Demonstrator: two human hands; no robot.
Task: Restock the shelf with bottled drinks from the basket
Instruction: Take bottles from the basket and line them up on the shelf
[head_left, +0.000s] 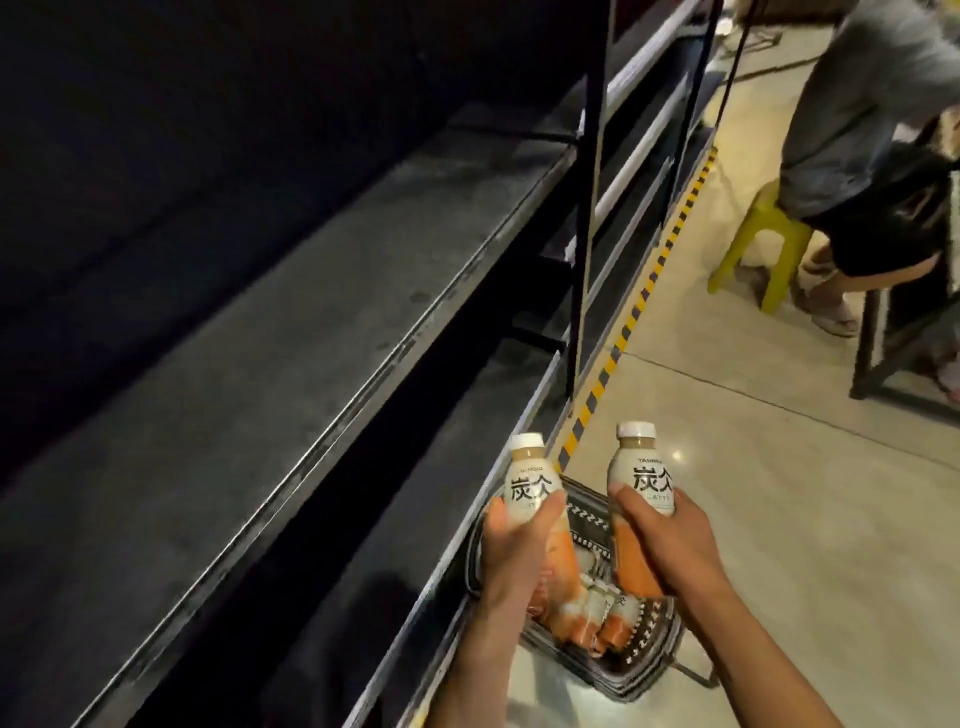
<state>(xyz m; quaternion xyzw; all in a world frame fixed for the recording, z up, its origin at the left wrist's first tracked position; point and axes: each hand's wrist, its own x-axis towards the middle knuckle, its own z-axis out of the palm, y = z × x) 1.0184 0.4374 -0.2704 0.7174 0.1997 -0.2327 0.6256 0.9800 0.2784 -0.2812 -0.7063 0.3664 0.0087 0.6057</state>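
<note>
My left hand (511, 545) grips a white-capped bottle (685, 480) with a cream and orange label, held upright above the basket. My right hand (670, 545) grips a second matching bottle (641, 467), also upright, a little to the right. Below both hands a dark wire basket (652, 654) sits on the floor with several more bottles (597, 618) lying in it. The grey metal shelf (249, 384) runs diagonally on the left, its surface bare and dim.
A lower shelf level (457, 467) lies beneath the grey one. Yellow-black hazard tape (631, 317) lines the shelf base on the pale floor. A person sits on a yellow-green stool (763, 249) at the upper right, beside a dark metal frame (883, 358).
</note>
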